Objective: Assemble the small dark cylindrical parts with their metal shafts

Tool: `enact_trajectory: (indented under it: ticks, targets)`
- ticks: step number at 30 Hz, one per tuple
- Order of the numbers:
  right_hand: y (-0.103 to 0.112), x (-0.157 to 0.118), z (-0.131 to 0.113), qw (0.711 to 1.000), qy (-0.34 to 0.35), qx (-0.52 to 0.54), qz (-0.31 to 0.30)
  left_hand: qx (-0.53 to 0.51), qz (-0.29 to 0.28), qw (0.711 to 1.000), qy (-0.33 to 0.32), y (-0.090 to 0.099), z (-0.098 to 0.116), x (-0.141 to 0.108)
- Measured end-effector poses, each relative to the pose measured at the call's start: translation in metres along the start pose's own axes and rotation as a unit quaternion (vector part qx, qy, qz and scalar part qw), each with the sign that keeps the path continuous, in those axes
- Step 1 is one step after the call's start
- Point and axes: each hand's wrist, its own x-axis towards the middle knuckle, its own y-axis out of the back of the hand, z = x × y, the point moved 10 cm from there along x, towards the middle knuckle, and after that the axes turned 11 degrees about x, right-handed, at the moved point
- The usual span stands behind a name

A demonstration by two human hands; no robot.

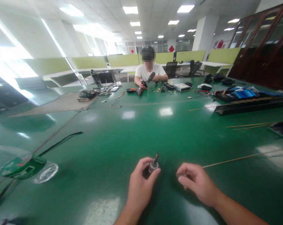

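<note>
On the green table [104, 134], my left hand [142, 181] is closed round a metal cylindrical part [153, 166], its narrow shaft pointing up between thumb and fingers. To its right, my right hand [196, 181] pinches a small, dark ring-like part [181, 175], mostly covered by the fingertips. The two hands are apart, with bare green surface between them.
A clear bottle with a green label [24, 167] lies at the left, near a black cable [61, 143]. Thin rods [240, 158] extend at the right. Across the table, a person [151, 73] handles a tool among small parts. A long black channel [251, 107] lies at the far right.
</note>
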Motion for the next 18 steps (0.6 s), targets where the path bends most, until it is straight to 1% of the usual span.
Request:
enact_trajectory:
  ticks: [3, 7, 10, 12, 13, 14, 15, 16, 17, 18]
  targets:
    - [0.0, 0.004, -0.003, 1.0, 0.017, 0.008, 0.009, -0.019, 0.005, 0.999, -0.028, -0.003, 0.003, 0.002]
    - [0.005, 0.011, -0.008, 0.998, 0.032, 0.006, 0.051, -0.032, 0.015, 0.998, -0.046, -0.007, 0.004, 0.003]
    - [0.003, 0.023, -0.007, 0.998, 0.008, -0.031, 0.057, -0.076, 0.01, 0.996, -0.042, -0.006, 0.011, 0.002]
    - [0.007, 0.032, 0.0, 0.995, -0.046, -0.047, 0.075, -0.075, 0.008, 0.996, -0.037, 0.003, 0.017, -0.002]
    - [0.008, 0.036, 0.004, 0.993, -0.07, -0.04, 0.082, -0.048, 0.01, 0.998, -0.037, 0.012, 0.02, -0.007]
    - [0.008, 0.04, 0.005, 0.993, -0.077, -0.027, 0.08, -0.003, 0.018, 0.999, -0.038, 0.025, 0.022, -0.014]
    - [0.009, 0.044, 0.002, 0.994, -0.063, -0.014, 0.086, 0.052, 0.03, 0.997, -0.038, 0.042, 0.021, -0.023]
    - [0.01, 0.046, -0.001, 0.995, -0.042, -0.004, 0.092, 0.115, 0.048, 0.992, -0.036, 0.061, 0.018, -0.035]
    - [0.008, 0.048, -0.003, 0.996, -0.029, -0.002, 0.079, 0.175, 0.075, 0.981, -0.028, 0.085, 0.012, -0.049]
    - [0.005, 0.049, -0.004, 0.998, -0.015, -0.007, 0.065, 0.214, 0.098, 0.972, -0.02, 0.108, 0.004, -0.065]
